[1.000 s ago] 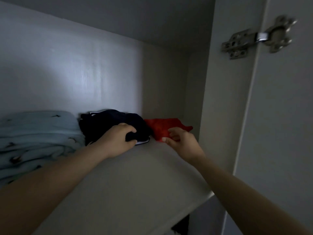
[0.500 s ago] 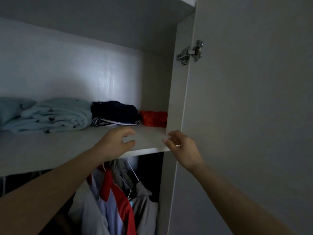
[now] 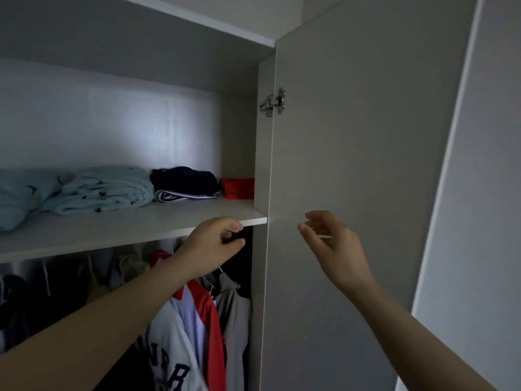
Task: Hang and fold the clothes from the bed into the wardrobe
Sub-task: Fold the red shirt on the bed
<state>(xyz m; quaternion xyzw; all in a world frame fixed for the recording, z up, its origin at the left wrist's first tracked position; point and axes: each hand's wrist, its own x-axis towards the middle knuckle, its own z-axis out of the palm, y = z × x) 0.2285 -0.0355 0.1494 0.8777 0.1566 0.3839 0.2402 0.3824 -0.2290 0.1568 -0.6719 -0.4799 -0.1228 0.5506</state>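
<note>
Shelf (image 3: 141, 221) of the wardrobe stacked with folded clothes, both grips empty.
Left grip (image 3: 214, 244) curls loosely on nothing just under the shelf's front right corner; right grip (image 3: 329, 241) is spread, relaxed, before the open door (image 3: 352, 165). Along the shelf's back lie a pale blue bundle (image 3: 104, 190), a navy pile (image 3: 184, 183) and a red garment (image 3: 236, 187) in the right corner.

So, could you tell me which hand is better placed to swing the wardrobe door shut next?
Probably the right hand: it hovers empty before the open door, while the left hand is across at the shelf edge.
</note>
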